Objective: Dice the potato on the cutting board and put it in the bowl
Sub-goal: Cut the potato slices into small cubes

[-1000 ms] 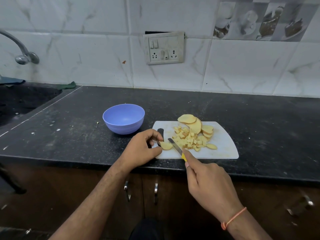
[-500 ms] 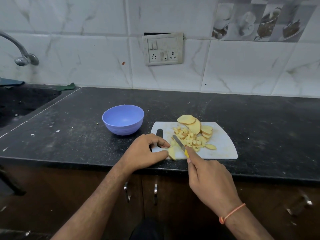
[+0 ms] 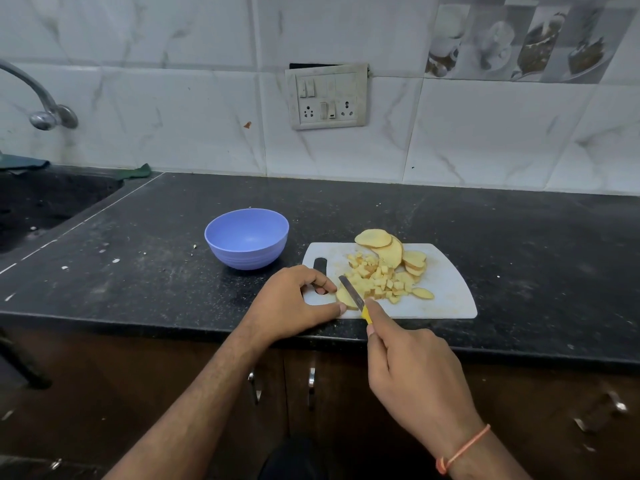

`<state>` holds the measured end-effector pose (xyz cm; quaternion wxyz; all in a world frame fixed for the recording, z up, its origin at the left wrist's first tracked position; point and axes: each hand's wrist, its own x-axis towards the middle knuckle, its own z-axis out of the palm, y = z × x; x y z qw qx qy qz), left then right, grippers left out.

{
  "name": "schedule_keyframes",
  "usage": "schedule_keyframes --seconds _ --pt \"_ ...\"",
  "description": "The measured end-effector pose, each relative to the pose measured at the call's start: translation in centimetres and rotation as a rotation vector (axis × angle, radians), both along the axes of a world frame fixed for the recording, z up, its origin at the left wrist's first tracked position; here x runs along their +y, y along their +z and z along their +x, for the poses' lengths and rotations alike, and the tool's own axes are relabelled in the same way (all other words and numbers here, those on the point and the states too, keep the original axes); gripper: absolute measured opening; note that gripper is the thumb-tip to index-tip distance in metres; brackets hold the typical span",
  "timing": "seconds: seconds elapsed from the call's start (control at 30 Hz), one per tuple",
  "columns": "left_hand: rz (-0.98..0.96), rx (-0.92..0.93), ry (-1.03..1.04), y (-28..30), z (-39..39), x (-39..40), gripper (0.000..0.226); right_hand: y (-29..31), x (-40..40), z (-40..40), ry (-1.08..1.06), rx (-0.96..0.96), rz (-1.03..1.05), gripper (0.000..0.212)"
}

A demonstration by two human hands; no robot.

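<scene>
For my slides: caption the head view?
Left hand steadies a potato slice; right hand cuts with knife; bowl empty.

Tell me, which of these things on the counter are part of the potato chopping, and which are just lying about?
In use:
cutting board
potato slices
diced pieces
knife
blue bowl
left hand
right hand

Lying about:
tap
switch panel
green cloth
</scene>
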<state>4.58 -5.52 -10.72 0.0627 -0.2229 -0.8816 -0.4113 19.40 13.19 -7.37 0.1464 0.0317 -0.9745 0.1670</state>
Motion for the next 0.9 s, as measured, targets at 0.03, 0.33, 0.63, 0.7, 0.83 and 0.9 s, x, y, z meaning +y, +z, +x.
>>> schedule_keyframes --seconds 0.03,0.33,0.63,0.7,0.83,0.9 --pt "-0.004 -0.001 -0.001 0.0 0.0 0.0 0.028 0.1 0.0 0.0 -0.002 -0.004 0.019 0.053" --pt "0.055 -0.044 0.03 -0.3 -0.3 -0.3 0.042 -0.1 0.3 0.2 0.025 -0.019 0.184 0.052" --pt "-0.04 -0.014 -0.192 0.1 -1.0 0.1 0.05 -0.3 3.2 -0.4 0.04 0.078 0.273 0.05" --pt "-0.058 -0.02 -0.217 0.3 -1.3 0.3 0.041 -0.3 3.7 -0.6 0.062 0.097 0.253 0.049" --pt "-0.098 -0.053 -0.259 0.8 -2.0 0.3 0.035 -0.3 4.2 -0.9 0.103 0.129 0.209 0.047" --pt "-0.121 -0.084 -0.289 1.2 -2.4 0.2 0.036 -0.4 4.3 -1.1 0.123 0.138 0.199 0.047"
